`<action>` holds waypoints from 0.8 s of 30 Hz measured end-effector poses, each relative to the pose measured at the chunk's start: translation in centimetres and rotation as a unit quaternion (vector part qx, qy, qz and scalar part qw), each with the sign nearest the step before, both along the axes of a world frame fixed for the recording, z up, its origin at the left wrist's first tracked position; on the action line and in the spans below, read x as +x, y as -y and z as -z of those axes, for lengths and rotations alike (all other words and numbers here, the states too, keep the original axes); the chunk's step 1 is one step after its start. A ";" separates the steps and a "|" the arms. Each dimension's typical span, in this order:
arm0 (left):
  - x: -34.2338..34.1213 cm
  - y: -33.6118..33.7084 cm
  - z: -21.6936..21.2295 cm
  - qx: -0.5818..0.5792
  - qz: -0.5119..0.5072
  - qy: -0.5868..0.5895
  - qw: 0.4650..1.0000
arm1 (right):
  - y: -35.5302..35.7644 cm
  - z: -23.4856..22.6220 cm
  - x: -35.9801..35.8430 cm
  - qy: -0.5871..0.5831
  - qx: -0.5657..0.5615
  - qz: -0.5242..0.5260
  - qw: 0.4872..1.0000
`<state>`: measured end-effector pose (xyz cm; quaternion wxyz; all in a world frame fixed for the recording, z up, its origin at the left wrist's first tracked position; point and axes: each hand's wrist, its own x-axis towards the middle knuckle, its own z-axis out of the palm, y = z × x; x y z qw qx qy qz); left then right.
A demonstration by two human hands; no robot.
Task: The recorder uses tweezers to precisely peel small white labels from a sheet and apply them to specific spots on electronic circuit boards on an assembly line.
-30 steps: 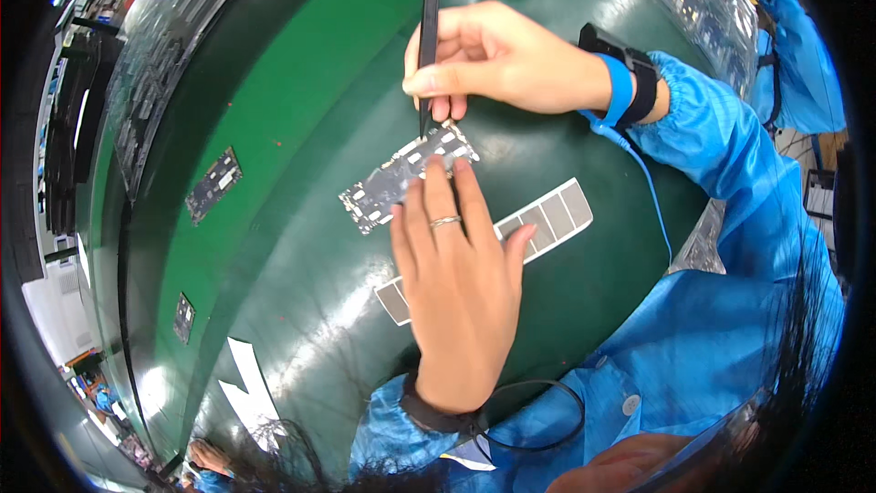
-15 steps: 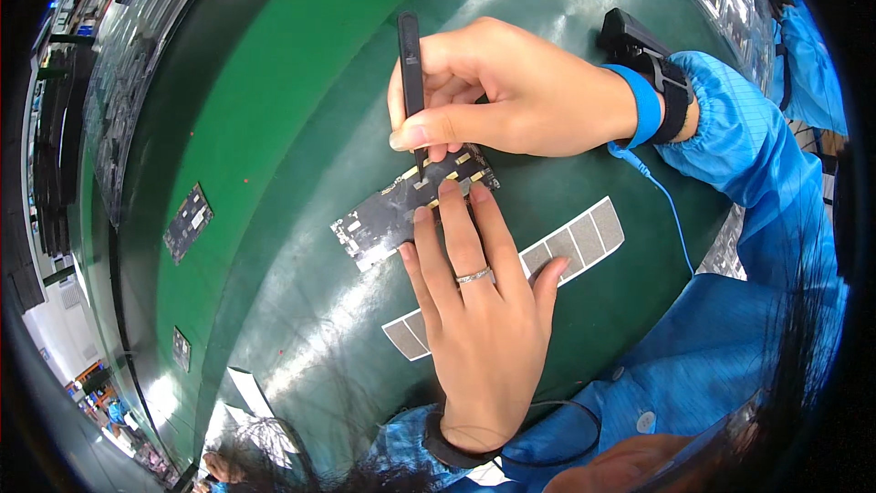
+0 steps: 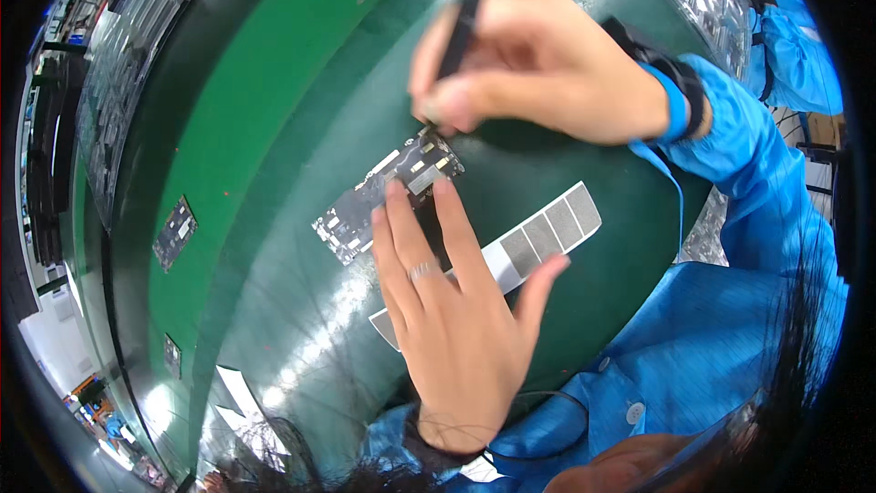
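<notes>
A dark circuit board (image 3: pixel 351 212) with small pale parts along its edges lies on the green table. My left hand (image 3: pixel 464 333) is spread flat, with its fingertips resting on the board's near edge. Smeared by motion, my right hand (image 3: pixel 557 68) grips black tweezers (image 3: pixel 464 26) just above the board's far right end. The tweezers' tips are hidden behind the fingers. Beneath my left hand runs a white strip with grey rectangular stickers (image 3: pixel 575 215), partly covered by the fingers and palm.
Two smaller boards, a larger one (image 3: pixel 175 234) and a tiny one (image 3: pixel 172 356), lie at the left. White paper pieces (image 3: pixel 239 391) are at the lower left. Clear plastic trays (image 3: pixel 137 64) stand far left. A blue cord (image 3: pixel 680 210) hangs from my right wrist. Another person's sleeve (image 3: pixel 803 59) shows at right.
My right hand has lifted the tweezers away from the board's middle, up and to the right. My left fingers have spread wider, and a sticker-sized grey patch now shows on the board beside them.
</notes>
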<state>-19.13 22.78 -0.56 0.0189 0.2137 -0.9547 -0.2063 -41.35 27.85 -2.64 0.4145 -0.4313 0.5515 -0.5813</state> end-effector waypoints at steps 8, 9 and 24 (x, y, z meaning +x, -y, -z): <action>3.3 -4.6 -1.4 0.008 0.094 0.091 0.991 | -6.1 0.5 2.6 -0.082 0.078 -0.053 0.992; 3.2 -4.7 -1.2 0.015 0.092 0.089 0.992 | -6.1 0.7 2.6 -0.094 0.077 -0.051 0.991; 3.1 -4.4 -0.9 -0.027 0.107 0.119 0.987 | -5.8 0.8 2.2 -0.095 0.100 -0.069 0.988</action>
